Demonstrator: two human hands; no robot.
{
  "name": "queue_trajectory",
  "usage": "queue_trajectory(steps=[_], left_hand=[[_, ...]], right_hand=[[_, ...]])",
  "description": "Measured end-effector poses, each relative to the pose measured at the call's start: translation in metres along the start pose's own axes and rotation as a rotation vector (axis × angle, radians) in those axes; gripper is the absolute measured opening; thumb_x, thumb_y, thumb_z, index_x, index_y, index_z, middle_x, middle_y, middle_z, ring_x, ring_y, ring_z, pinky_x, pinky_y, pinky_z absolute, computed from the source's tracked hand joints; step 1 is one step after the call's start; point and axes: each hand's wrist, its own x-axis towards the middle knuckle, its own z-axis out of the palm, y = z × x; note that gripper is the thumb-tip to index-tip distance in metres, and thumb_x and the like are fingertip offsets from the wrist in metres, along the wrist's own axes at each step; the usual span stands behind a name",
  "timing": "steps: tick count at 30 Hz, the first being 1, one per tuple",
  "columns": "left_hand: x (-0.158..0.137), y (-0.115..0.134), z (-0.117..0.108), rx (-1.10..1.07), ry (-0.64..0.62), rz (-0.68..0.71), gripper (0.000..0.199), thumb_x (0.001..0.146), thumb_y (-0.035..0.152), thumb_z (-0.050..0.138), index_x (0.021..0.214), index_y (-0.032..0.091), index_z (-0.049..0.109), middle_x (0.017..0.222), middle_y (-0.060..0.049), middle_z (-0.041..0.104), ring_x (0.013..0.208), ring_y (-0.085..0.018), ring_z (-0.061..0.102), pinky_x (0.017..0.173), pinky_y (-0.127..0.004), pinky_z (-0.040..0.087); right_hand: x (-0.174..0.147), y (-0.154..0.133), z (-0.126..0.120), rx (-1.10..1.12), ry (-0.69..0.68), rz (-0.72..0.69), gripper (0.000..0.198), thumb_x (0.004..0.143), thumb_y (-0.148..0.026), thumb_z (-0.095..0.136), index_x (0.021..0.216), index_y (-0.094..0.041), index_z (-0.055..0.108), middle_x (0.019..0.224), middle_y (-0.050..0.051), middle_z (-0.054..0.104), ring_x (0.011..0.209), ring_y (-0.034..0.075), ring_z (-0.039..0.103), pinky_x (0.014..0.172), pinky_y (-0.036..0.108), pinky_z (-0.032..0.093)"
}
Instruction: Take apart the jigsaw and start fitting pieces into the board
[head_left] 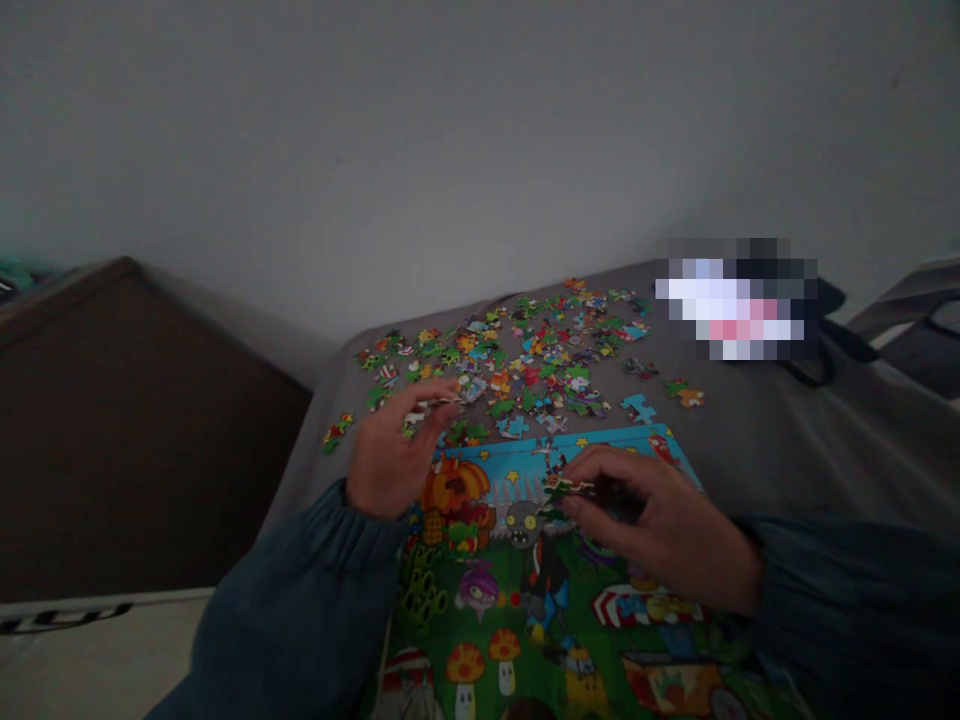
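Note:
Between the thumb and fingers of my right hand (656,520) is a green puzzle piece (564,488), held above a colourful cartoon picture sheet (480,590). My left hand (397,445) is pinched at the sheet's upper left corner, with a puzzle piece (439,403) seen edge-on at its fingertips. Many loose puzzle pieces (525,350) lie spread behind the sheet. A light blue piece (639,408) sits apart from the pile, beyond my right hand.
The pieces and sheet rest on a grey cloth surface (750,440) against a pale wall (450,150). At the left stands a dark brown panel (135,430). A pixelated object (735,300) lies at the back right, with a dark strap (817,372) beside it.

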Motion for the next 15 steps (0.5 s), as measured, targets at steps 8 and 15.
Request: queue_trajectory(steps=[8, 15], left_hand=[[-0.051, 0.045, 0.022, -0.677, -0.572, -0.375, 0.020, 0.089, 0.028, 0.061, 0.107, 0.020, 0.059, 0.078, 0.000, 0.072, 0.071, -0.015, 0.072, 0.065, -0.025, 0.057], [-0.055, 0.038, 0.026, -0.719, -0.657, -0.450, 0.019, 0.084, 0.032, 0.069, 0.089, 0.019, 0.057, 0.070, 0.001, 0.070, 0.061, -0.014, 0.070, 0.056, -0.023, 0.053]], right_hand=[[-0.007, -0.002, 0.003, 0.041, -0.258, -0.053, 0.004, 0.083, -0.020, 0.063, 0.082, -0.019, 0.067, 0.073, -0.002, 0.069, 0.063, 0.011, 0.062, 0.059, 0.022, 0.049], [-0.005, -0.005, -0.001, -0.015, -0.085, -0.150, 0.005, 0.085, -0.018, 0.062, 0.085, -0.020, 0.066, 0.081, 0.003, 0.070, 0.074, 0.014, 0.065, 0.067, 0.025, 0.052]])
